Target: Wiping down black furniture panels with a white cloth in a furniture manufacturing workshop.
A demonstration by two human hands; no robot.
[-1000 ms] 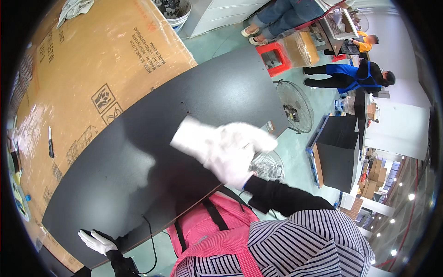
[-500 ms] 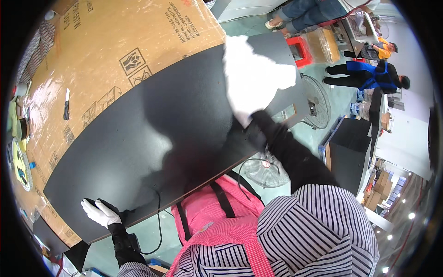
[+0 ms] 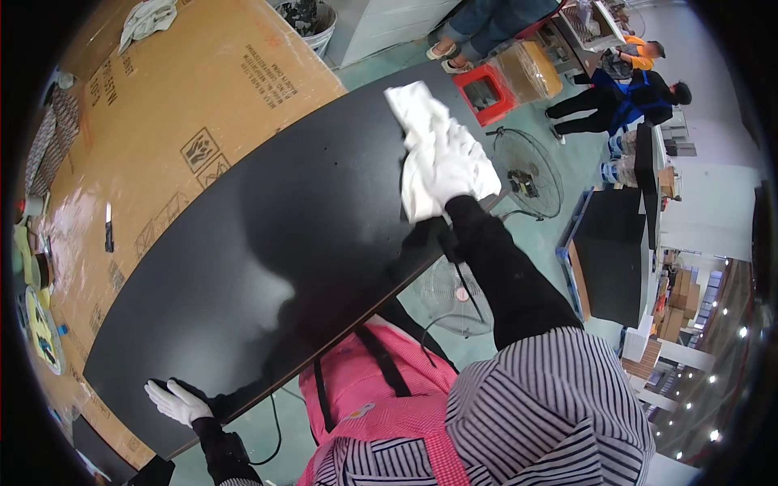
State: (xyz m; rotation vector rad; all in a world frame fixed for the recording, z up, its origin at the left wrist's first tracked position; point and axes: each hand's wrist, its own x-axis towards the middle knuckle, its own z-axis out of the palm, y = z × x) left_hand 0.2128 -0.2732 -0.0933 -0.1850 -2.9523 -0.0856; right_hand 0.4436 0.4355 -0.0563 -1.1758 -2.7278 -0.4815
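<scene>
A dark grey board with a curved far edge lies across a large cardboard sheet. Near the board's left end, my left hand in a white glove rests on its surface with the fingers stretched out, holding nothing. Far to the right, my right hand, gloved in white too, presses a white cloth onto the board. The cloth is crumpled and spreads out beyond my fingers; the glove partly blends into it.
A utility knife lies on the cardboard beyond the board, with another white cloth farther off. Fans, a red stool and stacked dark panels stand to the right. Other people are at the upper right.
My right hand and the cloth have shifted across the board's right part; the cloth is less blurred. The whole view has moved slightly. My left hand stays flat on the left end.
</scene>
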